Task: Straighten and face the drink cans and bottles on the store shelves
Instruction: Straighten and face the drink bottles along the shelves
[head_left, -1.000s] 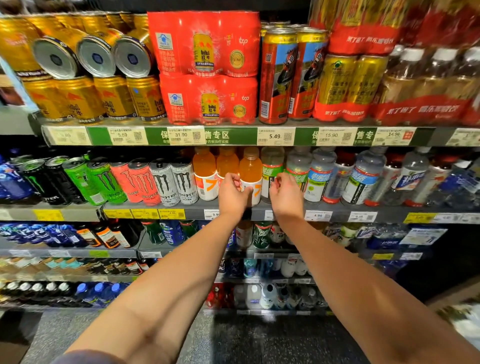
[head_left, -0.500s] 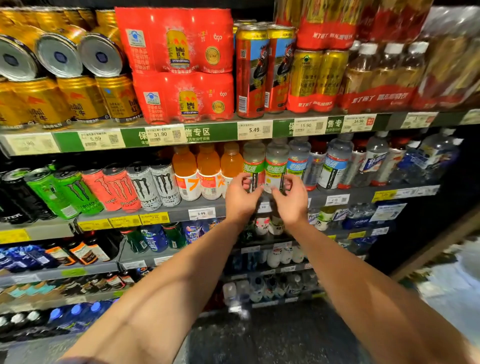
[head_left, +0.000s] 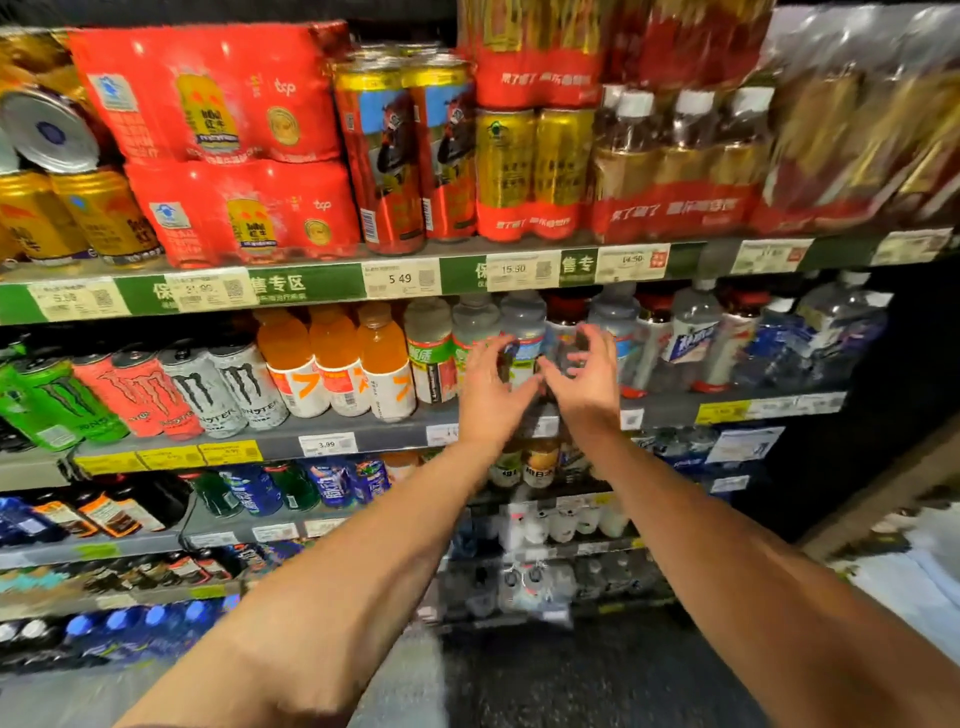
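Observation:
On the middle shelf (head_left: 395, 431) stands a row of clear bottles. My left hand (head_left: 491, 387) and my right hand (head_left: 589, 379) are raised side by side in front of them, thumbs nearly meeting. My left fingers, loosely curled, reach a clear bottle with a blue-green label (head_left: 522, 338). The right fingers are spread and bent in front of a red-capped bottle (head_left: 561, 319) and a clear bottle (head_left: 615, 322). Motion blur hides whether any fingertip touches a bottle. Left of my hands stand green-labelled bottles (head_left: 428, 348) and orange drink bottles (head_left: 332, 364).
Monster cans (head_left: 187, 389) fill the left of the middle shelf. The upper shelf holds red multipacks (head_left: 218, 145), tall red cans (head_left: 384, 156) and gold cans (head_left: 530, 166). Lower shelves carry more bottles (head_left: 291, 488). Dark floor (head_left: 571, 686) lies below.
Both hands have moved right along the middle shelf, from the orange bottles past the green-labelled ones to the clear bottles. The view has shifted right with them.

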